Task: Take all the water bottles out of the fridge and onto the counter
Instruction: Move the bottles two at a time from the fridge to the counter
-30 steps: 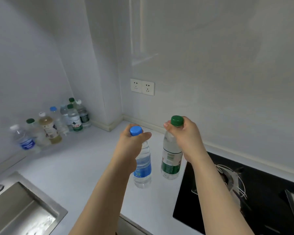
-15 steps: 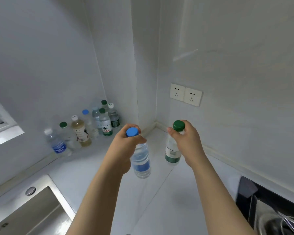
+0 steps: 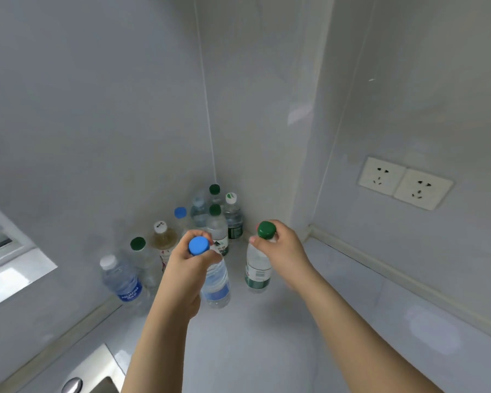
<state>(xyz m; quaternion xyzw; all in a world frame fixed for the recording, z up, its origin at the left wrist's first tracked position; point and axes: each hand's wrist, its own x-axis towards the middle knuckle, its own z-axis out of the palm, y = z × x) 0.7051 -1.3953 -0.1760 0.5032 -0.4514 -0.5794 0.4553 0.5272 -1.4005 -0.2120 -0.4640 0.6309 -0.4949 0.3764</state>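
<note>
Got a bottle in each hand, both pinched up by the neck just under the cap. My left hand (image 3: 187, 268) is wrapped tight around the blue-capped bottle (image 3: 216, 282), my right hand (image 3: 284, 251) is clamped on the green-capped bottle (image 3: 257, 268). Both hang over the counter (image 3: 267, 336), near its back corner. I can't tell if either base is touching down yet.

What worries me: the back corner is already crowded. A cluster of bottles (image 3: 199, 219) stands packed there, with a white-capped blue-label bottle (image 3: 121, 279) further out along the left wall edge. If I set mine down too close, I'll probably clip the front one and domino the lot. Neck grips also let a bottle swing, and my blue one is already tilted, so it could land on an edge and tip. The sink (image 3: 102, 375) at the near left edge is where a roller might end up.

Contents: my two look like clear water, fairly full. Most of the cluster looks clear too, except one white-capped bottle (image 3: 163, 239) holding something yellowish. The farthest ones are too small to read.
</note>
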